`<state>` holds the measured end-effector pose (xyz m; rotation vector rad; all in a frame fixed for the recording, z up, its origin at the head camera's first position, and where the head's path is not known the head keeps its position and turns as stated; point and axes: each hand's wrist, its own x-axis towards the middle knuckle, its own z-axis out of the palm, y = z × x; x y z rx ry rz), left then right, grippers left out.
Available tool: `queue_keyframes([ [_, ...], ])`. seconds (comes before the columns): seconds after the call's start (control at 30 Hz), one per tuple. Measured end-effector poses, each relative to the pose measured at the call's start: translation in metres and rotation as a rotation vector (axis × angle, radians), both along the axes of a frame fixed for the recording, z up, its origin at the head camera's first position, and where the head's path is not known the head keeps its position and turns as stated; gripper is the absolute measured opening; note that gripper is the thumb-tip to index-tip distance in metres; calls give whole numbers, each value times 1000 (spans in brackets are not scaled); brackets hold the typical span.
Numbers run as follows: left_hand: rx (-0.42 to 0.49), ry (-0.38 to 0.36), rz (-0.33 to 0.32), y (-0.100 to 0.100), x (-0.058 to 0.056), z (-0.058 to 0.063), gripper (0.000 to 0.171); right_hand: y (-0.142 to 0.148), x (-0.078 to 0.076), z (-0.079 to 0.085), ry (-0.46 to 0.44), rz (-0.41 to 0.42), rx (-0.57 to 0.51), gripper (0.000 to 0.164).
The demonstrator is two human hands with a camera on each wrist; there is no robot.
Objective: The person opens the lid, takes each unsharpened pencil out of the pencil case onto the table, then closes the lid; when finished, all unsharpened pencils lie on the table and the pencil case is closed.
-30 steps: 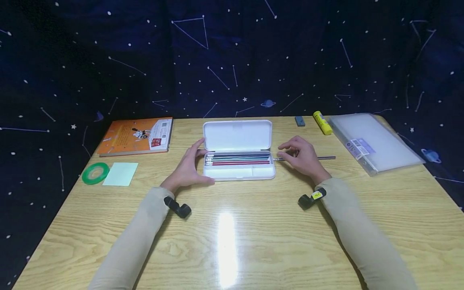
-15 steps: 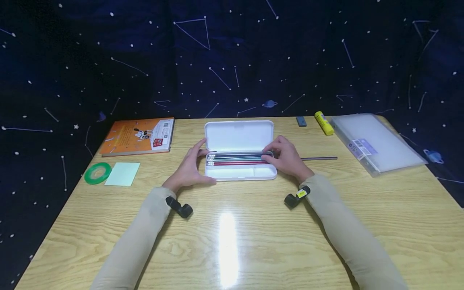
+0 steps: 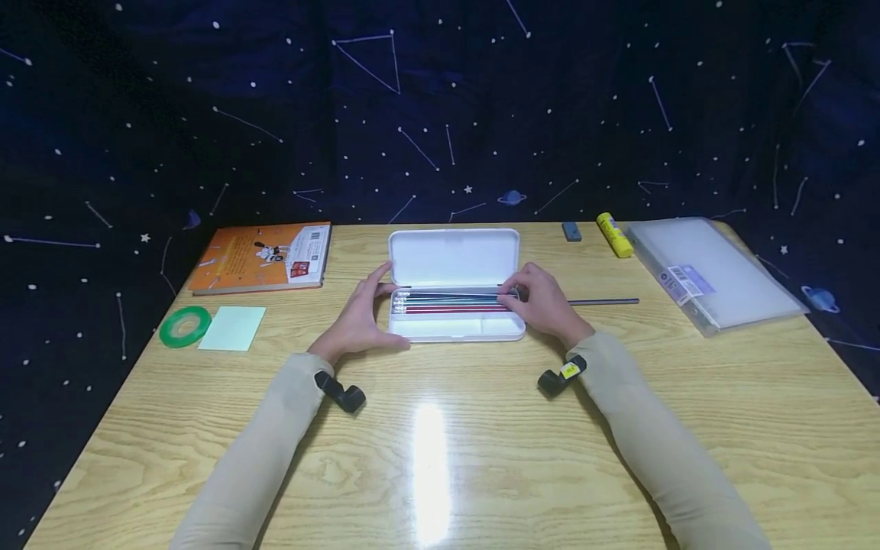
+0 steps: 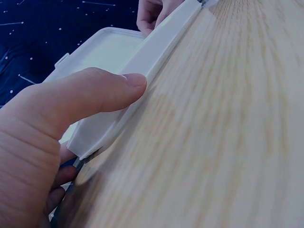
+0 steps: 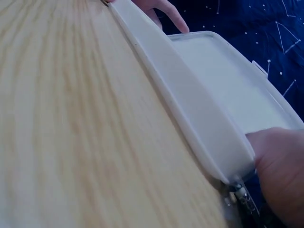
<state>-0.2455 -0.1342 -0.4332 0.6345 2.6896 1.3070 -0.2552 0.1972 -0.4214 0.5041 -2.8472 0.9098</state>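
Note:
A white pencil case [image 3: 436, 328] lies with its lid [image 3: 454, 258] raised at the back. Several green and red pencils [image 3: 447, 308] fill its rear compartment, eraser ends to the left. My left hand [image 3: 357, 317] grips the case's left end; in the left wrist view its thumb [image 4: 109, 90] presses the front wall. At the right end, my right hand [image 3: 541, 302] reaches in, thumb and index finger pinching at a pencil among the others. The right wrist view hides those fingertips behind the case wall. A dark pencil [image 3: 605, 301] lies outside on the table, partly behind my right hand.
An orange book [image 3: 257, 257], a green tape roll [image 3: 186, 327] and pale green sticky notes [image 3: 232, 328] lie left. A dark eraser [image 3: 571, 231], a yellow glue stick [image 3: 614, 234] and a clear folder [image 3: 722, 271] lie back right. Dark fabric hangs behind the table.
My right hand has moved left, from beside the case over the loose pencil, to the pencils inside the case's right end. The left hand keeps its place on the case.

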Motion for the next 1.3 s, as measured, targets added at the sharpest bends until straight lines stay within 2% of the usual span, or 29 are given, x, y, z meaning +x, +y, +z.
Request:
queue_keyframes([
  [0.43,-19,8,10,-2,1,-3,133,-2,9,5,34,13,10,13],
  [0.63,-22,2,13,-1,1,-2,132,-2,11,3,18,30,-40,11],
  [0.83,-24,1,10,-1,2,-1,132,-2,14,0,102,75,-92,14],
  [0.93,-22,4,5,-1,1,-2,132,0,13,-1,116,74,-130,11],
  [1.3,-17,18,2,0,0,-2,132,19,9,-4,-53,-57,-396,14],
])
